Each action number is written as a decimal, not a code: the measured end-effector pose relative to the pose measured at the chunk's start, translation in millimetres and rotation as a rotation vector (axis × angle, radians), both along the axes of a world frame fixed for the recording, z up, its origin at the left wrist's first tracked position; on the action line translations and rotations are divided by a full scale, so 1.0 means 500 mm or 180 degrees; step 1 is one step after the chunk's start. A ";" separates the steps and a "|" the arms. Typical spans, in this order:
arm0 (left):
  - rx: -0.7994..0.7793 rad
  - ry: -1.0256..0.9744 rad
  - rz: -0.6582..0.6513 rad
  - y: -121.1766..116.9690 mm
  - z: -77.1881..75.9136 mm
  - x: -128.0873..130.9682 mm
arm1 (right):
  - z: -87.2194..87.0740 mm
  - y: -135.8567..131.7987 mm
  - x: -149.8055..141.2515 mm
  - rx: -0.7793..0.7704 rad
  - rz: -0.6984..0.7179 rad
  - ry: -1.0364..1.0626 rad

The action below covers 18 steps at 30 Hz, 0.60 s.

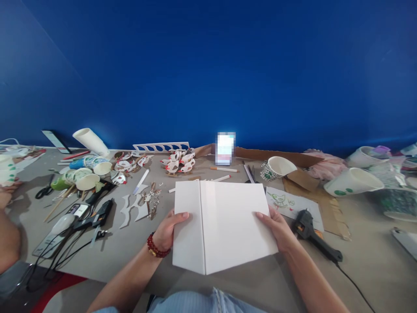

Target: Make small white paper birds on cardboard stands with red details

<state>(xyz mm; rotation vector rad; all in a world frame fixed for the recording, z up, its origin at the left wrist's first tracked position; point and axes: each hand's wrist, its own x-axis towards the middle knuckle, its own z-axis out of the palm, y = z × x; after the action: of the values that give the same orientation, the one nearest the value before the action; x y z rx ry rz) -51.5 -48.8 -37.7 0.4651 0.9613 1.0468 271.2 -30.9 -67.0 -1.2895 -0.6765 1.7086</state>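
A blank white board (241, 221), folded along an upright crease left of its middle, is held up over the near edge of the table. My left hand (167, 228), with a red bead bracelet on the wrist, grips its left edge, thumb on the front. On the right edge my right hand (275, 224) has the same grip, fingers behind the board and out of sight. Just beyond my right hand lie a black glue gun (314, 234) and a paper with a green bird drawing (282, 200). White cut-out scraps (133, 208) lie to the left.
Small white-and-red paper birds (177, 161) and markers (224, 169) lie behind the board, before a lit, blurred phone screen (225, 148). Paper cups (278, 167) stand about. At left are another glue gun (97, 217), cables and another person's arm (8, 239). A blue wall rises behind.
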 end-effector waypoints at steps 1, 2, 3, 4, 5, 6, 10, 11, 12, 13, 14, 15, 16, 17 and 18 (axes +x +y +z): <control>0.0003 -0.0022 -0.0038 0.000 -0.003 0.001 | 0.000 0.000 0.000 -0.0001 -0.0006 -0.0026; 0.0007 -0.0053 -0.0062 0.001 -0.006 0.002 | 0.000 -0.001 0.000 -0.0007 -0.0005 -0.0048; 0.0016 -0.0086 -0.0075 0.001 -0.008 0.005 | 0.001 -0.001 -0.001 -0.0015 -0.0006 -0.0065; 0.0033 -0.0125 -0.0082 0.002 -0.011 0.008 | 0.002 -0.002 -0.002 -0.0028 -0.0010 -0.0076; 0.0059 -0.0170 -0.0090 0.003 -0.013 0.011 | 0.004 -0.003 -0.004 -0.0039 -0.0017 -0.0081; 0.0090 -0.0223 -0.0109 0.003 -0.015 0.015 | 0.005 -0.004 -0.006 -0.0050 -0.0021 -0.0083; 0.0286 -0.0433 -0.0283 0.005 -0.018 0.035 | 0.006 -0.008 -0.016 0.0044 0.0042 -0.0092; 0.0340 -0.0451 -0.0345 0.004 -0.017 0.041 | 0.005 -0.008 -0.019 0.0104 0.0080 -0.0083; 0.0387 -0.0447 -0.0407 0.003 -0.015 0.047 | 0.004 -0.008 -0.021 0.0165 0.0122 -0.0068; 0.0422 -0.0424 -0.0457 0.002 -0.013 0.052 | 0.002 -0.008 -0.023 0.0219 0.0163 -0.0049; 0.0443 -0.0387 -0.0494 0.001 -0.012 0.056 | 0.001 -0.008 -0.025 0.0258 0.0194 -0.0040; 0.0454 -0.0341 -0.0506 -0.001 -0.011 0.060 | 0.000 -0.008 -0.026 0.0283 0.0209 -0.0047; 0.0459 -0.0296 -0.0492 -0.002 -0.011 0.063 | -0.001 -0.008 -0.026 0.0296 0.0214 -0.0070; 0.0466 -0.0259 -0.0453 -0.003 -0.011 0.064 | -0.001 -0.008 -0.026 0.0302 0.0206 -0.0102; 0.0482 -0.0238 -0.0417 -0.004 -0.012 0.064 | -0.002 -0.007 -0.027 0.0299 0.0187 -0.0132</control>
<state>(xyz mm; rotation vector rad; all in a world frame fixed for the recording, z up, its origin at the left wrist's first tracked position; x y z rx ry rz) -19.3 -51.0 -43.5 0.6017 0.7780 1.0147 257.9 -34.6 -67.9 -1.2533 -0.8169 1.6804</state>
